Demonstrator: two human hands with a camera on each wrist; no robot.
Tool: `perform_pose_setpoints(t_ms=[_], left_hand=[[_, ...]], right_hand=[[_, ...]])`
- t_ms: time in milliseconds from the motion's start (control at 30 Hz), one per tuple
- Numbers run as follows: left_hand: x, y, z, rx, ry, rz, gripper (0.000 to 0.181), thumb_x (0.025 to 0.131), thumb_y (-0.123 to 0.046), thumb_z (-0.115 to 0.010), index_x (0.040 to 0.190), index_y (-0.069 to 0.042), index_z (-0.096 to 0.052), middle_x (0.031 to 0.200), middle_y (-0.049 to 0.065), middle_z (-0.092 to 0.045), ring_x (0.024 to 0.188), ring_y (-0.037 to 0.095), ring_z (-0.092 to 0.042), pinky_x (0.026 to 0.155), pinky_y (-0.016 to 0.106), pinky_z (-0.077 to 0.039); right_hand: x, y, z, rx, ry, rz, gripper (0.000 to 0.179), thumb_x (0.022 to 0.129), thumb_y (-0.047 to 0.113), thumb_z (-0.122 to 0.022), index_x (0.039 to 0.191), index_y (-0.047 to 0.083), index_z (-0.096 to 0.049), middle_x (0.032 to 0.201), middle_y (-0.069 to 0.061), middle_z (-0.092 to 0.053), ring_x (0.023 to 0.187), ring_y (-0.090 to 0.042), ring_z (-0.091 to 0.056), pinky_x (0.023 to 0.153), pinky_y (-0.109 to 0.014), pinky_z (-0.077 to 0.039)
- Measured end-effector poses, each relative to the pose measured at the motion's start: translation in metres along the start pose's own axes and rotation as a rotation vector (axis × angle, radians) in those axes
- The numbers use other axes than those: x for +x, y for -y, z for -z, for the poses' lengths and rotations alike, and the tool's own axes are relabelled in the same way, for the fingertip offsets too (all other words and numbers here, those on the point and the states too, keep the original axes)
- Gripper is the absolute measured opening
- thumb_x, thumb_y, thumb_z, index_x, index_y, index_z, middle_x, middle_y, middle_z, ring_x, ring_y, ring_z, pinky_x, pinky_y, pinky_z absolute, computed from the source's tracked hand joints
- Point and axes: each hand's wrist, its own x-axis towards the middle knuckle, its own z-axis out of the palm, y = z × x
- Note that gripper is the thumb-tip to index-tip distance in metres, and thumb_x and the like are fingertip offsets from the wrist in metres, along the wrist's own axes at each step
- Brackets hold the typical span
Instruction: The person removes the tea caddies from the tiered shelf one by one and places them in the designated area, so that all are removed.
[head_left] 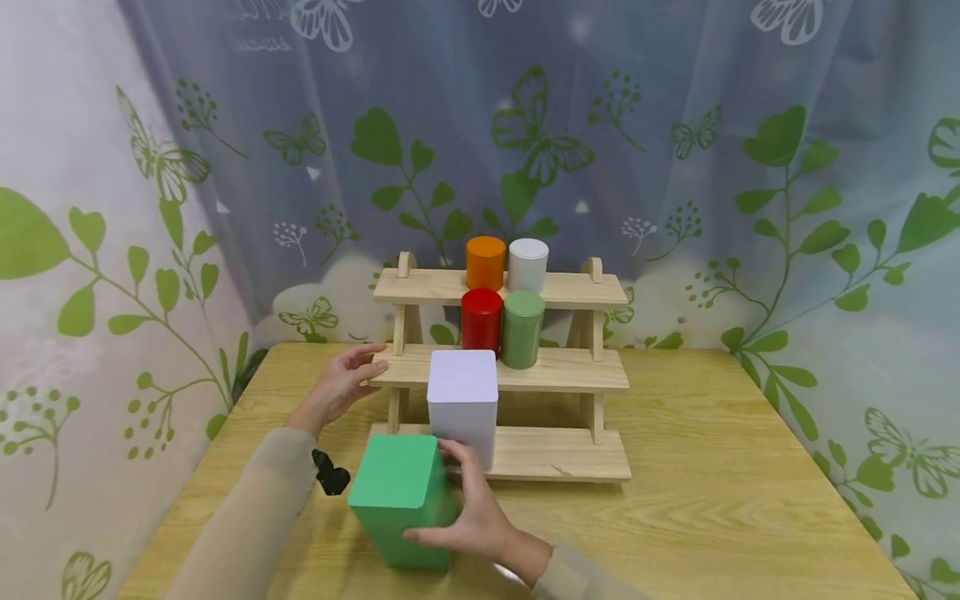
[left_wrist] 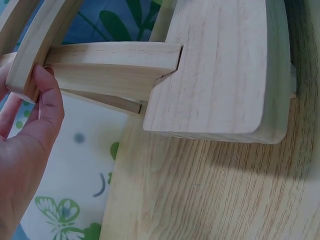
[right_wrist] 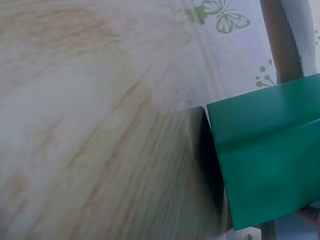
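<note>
My left hand (head_left: 339, 385) grips the left end of the middle board on a three-tier wooden shelf (head_left: 570, 371). In the left wrist view, thumb and fingers pinch the edge of that wooden board (left_wrist: 30, 65). A green rectangular box (head_left: 397, 471) is in my right hand (head_left: 483, 521), thumb on the near side and fingers on the far side. It stands in front of the shelf's left part, just above or on the table; which one I cannot tell. A white rectangular box (head_left: 463, 408) is upright on the bottom tier, right behind the green one.
An orange can (head_left: 485, 262) and a white can (head_left: 528, 265) stand on the top tier. A red can (head_left: 482, 321) and a light green can (head_left: 522, 329) share the middle tier. Patterned curtains (head_left: 675, 167) surround the wooden table (head_left: 697, 500).
</note>
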Motion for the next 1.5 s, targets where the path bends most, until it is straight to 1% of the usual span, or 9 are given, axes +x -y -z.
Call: perform_pose_setpoints(t_ms=[267, 433, 533, 700, 867, 1033, 1300, 1400, 1500], left_hand=[[-0.001, 0.000, 0.000, -0.015, -0.003, 0.000, 0.056, 0.089, -0.013, -0.064, 0.139, -0.004, -0.039, 0.145, 0.015, -0.031, 0.117, 0.031, -0.043, 0.099, 0.056, -0.032], [-0.001, 0.001, 0.001, 0.015, 0.010, -0.004, 0.059, 0.089, -0.016, -0.064, 0.140, -0.004, -0.038, 0.145, 0.014, -0.030, 0.119, 0.031, -0.042, 0.098, 0.054, -0.035], [-0.001, 0.002, 0.001, 0.033, 0.018, -0.012, 0.060, 0.089, -0.018, -0.065, 0.141, -0.005, -0.038, 0.147, 0.014, -0.028, 0.123, 0.032, -0.039, 0.098, 0.053, -0.036], [-0.001, 0.001, 0.001, 0.031, 0.022, -0.022, 0.059, 0.089, -0.018, -0.065, 0.140, -0.005, -0.038, 0.149, 0.013, -0.024, 0.127, 0.032, -0.036, 0.098, 0.054, -0.034], [-0.001, 0.001, 0.000, 0.020, 0.009, -0.016, 0.057, 0.089, -0.016, -0.065, 0.139, -0.005, -0.040, 0.147, 0.013, -0.029, 0.121, 0.031, -0.041, 0.096, 0.051, -0.038], [0.001, 0.004, 0.002, 0.021, 0.002, -0.018, 0.058, 0.089, -0.017, -0.065, 0.139, -0.005, -0.040, 0.145, 0.014, -0.032, 0.117, 0.029, -0.044, 0.094, 0.049, -0.040], [0.002, 0.006, 0.001, 0.002, 0.003, -0.026, 0.055, 0.089, -0.015, -0.065, 0.138, -0.005, -0.041, 0.145, 0.015, -0.031, 0.119, 0.032, -0.041, 0.098, 0.057, -0.032], [0.002, 0.006, 0.001, 0.017, 0.000, -0.026, 0.056, 0.088, -0.016, -0.065, 0.138, -0.006, -0.041, 0.145, 0.015, -0.031, 0.119, 0.032, -0.042, 0.097, 0.054, -0.036], [0.003, 0.006, 0.002, 0.028, -0.002, -0.021, 0.058, 0.088, -0.018, -0.066, 0.138, -0.006, -0.041, 0.145, 0.014, -0.031, 0.119, 0.031, -0.043, 0.092, 0.047, -0.043]], right_hand=[[0.004, -0.002, -0.002, -0.065, 0.031, 0.017, 0.102, 0.058, 0.007, -0.089, 0.136, -0.004, -0.025, 0.124, -0.016, -0.039, 0.111, -0.025, -0.043, 0.087, -0.041, -0.045], [-0.001, -0.019, -0.009, -0.082, 0.050, -0.034, 0.114, 0.050, 0.014, -0.093, 0.140, 0.002, -0.023, 0.131, -0.013, -0.039, 0.119, -0.025, -0.040, 0.095, -0.045, -0.040], [-0.004, -0.030, -0.012, -0.083, 0.066, -0.069, 0.117, 0.050, 0.021, -0.093, 0.142, 0.009, -0.020, 0.135, -0.006, -0.037, 0.122, -0.023, -0.038, 0.099, -0.045, -0.036], [-0.005, -0.034, -0.012, -0.080, 0.072, -0.070, 0.117, 0.052, 0.027, -0.092, 0.143, 0.014, -0.019, 0.138, -0.001, -0.035, 0.124, -0.021, -0.037, 0.101, -0.044, -0.035], [-0.005, -0.026, -0.005, -0.069, 0.073, -0.078, 0.118, 0.052, 0.022, -0.092, 0.144, 0.010, -0.019, 0.137, -0.005, -0.038, 0.124, -0.025, -0.039, 0.102, -0.045, -0.034], [-0.008, -0.031, 0.002, -0.078, 0.060, -0.029, 0.113, 0.054, 0.021, -0.090, 0.143, 0.006, -0.022, 0.133, -0.011, -0.042, 0.121, -0.029, -0.043, 0.100, -0.042, -0.036], [-0.012, -0.031, 0.014, -0.107, 0.028, 0.027, 0.104, 0.057, 0.023, -0.088, 0.141, 0.004, -0.029, 0.128, -0.017, -0.049, 0.117, -0.032, -0.047, 0.098, -0.044, -0.038], [-0.012, -0.026, 0.020, -0.120, 0.009, 0.066, 0.097, 0.058, 0.019, -0.087, 0.137, 0.000, -0.034, 0.125, -0.019, -0.051, 0.114, -0.032, -0.049, 0.094, -0.042, -0.042], [-0.009, -0.017, 0.027, -0.111, -0.010, 0.119, 0.091, 0.057, 0.010, -0.087, 0.132, -0.008, -0.038, 0.120, -0.023, -0.052, 0.109, -0.037, -0.051, 0.087, -0.045, -0.046]])
